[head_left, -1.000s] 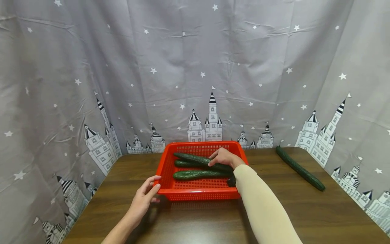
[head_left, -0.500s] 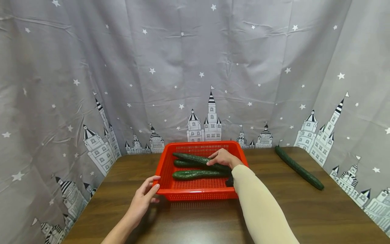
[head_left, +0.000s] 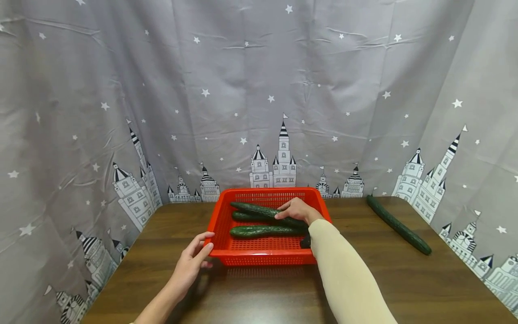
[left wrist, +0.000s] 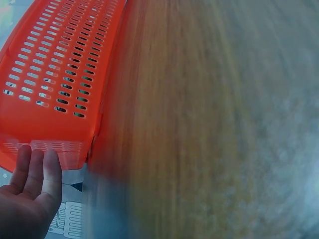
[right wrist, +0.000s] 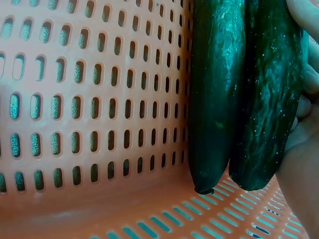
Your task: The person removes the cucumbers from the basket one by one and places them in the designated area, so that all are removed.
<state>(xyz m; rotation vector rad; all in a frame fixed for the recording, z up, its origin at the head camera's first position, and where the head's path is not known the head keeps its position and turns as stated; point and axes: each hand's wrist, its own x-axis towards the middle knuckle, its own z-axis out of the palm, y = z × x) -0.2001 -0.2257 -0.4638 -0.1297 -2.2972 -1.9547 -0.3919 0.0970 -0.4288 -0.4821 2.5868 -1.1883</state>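
Note:
A red perforated plastic basket [head_left: 263, 253] stands on the table with three dark green cucumbers in view inside. My left hand [head_left: 188, 261] grips its front left corner; in the left wrist view, the fingers [left wrist: 36, 172] reach to the basket's outer wall. Inside the basket, my right hand [head_left: 298, 209] holds the uppermost cucumber [head_left: 252, 209], its fingers round the side. That cucumber lies slanted over another cucumber [head_left: 244, 217]. A separate cucumber [head_left: 255, 231] lies nearer the basket's front. The right hand and sleeve hide the cucumbers' right ends in the head view.
One more cucumber [head_left: 398, 224] lies on the brown wooden table [head_left: 348, 256], right of the basket. A grey curtain [head_left: 226, 90] with stars and castles hangs behind and beside the table. Something dark [head_left: 305, 242] sits under the right wrist.
The view shifts slightly. Both hands keep their places on the basket and the uppermost cucumber, and the cucumbers stay where they were.

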